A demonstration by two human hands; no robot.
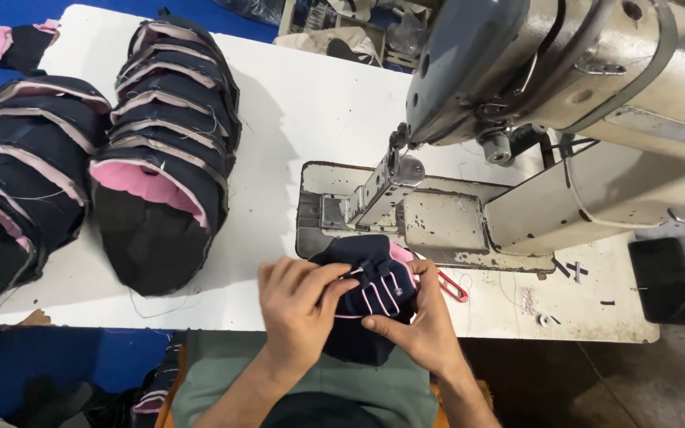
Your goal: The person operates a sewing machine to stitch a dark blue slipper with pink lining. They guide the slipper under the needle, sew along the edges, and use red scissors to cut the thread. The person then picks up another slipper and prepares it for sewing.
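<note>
A dark navy shoe upper [370, 295] with pink lining and thin pink stripes sits at the table's near edge, just in front of the sewing machine's worn metal bed [438, 222]. My left hand [299, 305] grips its left side, thumb and fingers pinching the top. On the right side my right hand [422, 321] holds it from below, fingertips on the striped part. The needle bar and presser foot [394, 170] stand behind the piece, apart from it.
Two nested rows of navy and pink uppers [164, 150] [21, 166] lie at the left of the white table [311, 103]. A red thread snip [452, 287] lies by my right hand. A black phone [663, 279] rests at the far right. The grey machine head [549, 71] overhangs the right half.
</note>
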